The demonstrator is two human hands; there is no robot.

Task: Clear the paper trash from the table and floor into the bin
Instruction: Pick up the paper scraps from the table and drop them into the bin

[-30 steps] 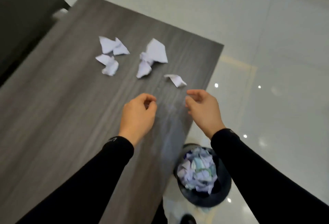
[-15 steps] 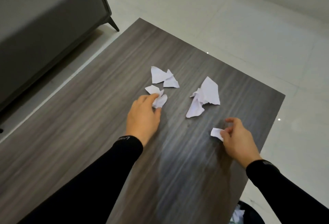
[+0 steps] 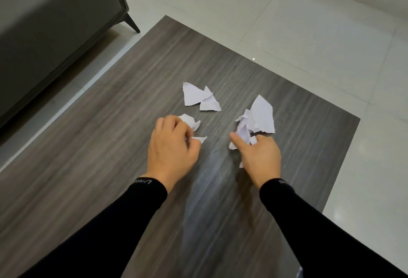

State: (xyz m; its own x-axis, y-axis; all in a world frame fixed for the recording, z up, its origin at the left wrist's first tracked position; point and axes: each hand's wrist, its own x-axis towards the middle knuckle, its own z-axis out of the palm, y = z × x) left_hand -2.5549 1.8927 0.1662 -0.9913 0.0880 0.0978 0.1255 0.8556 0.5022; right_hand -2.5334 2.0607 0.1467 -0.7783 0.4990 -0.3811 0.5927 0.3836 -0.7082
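The bin does not show; only a pale sliver at the bottom edge, at about 5 o'clock, peeks past the right sleeve, too cut off to identify. Part of each grasped scrap is hidden inside the curled fingers, so their full shapes cannot be made out.

The left hand lies palm down over the bench, fingers curled around a small crumpled paper, with a thin white corner poking out at its 3 o'clock side. The right hand reaches forward, thumb out to the left, fingers closing on the lower end of a large torn sheet that rises toward 12 o'clock from the hand; another white bit shows under the palm.

A third pair of torn pieces lies free on the bench at 12 o'clock from the left hand, near but apart from it.

The left sleeve carries small pale lettering at the cuff, upside down and too blurred to read; the right cuff's mark is likewise illegible.

A grey sofa stands at 10 o'clock on the tiled floor.
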